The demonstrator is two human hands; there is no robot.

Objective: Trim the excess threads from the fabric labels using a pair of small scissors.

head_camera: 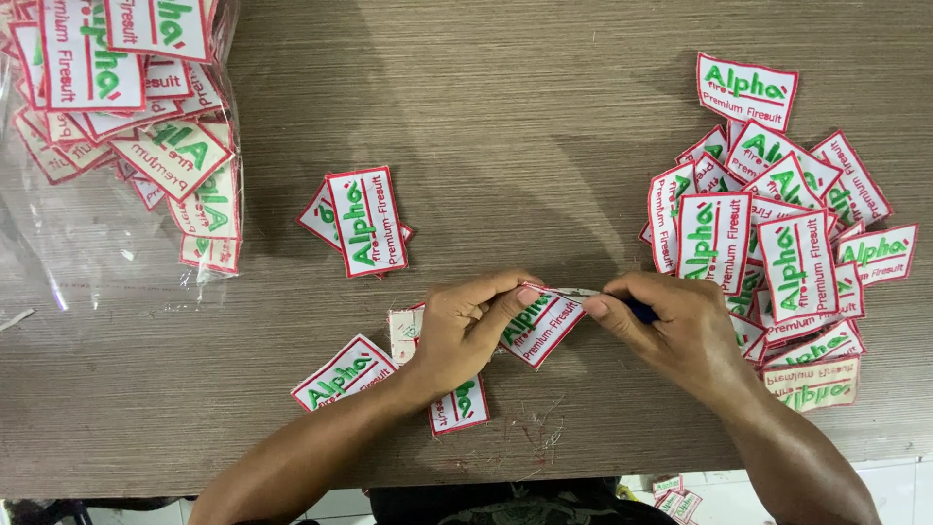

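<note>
My left hand [465,332] pinches a white embroidered patch [544,329] with a red border and green lettering, held just above the table near its front edge. My right hand [671,326] grips a small cutting tool with a dark blue handle [639,310]; its thin metal tip [575,292] touches the patch's top edge. Under and beside my left hand lie three more patches [342,373], one of them face down [404,329].
A heap of several patches [777,233] lies at the right. A small stack of patches [364,222] sits left of centre. A clear plastic bag [117,117] full of patches fills the far left. Loose thread trimmings [539,428] lie on the wooden table [525,126].
</note>
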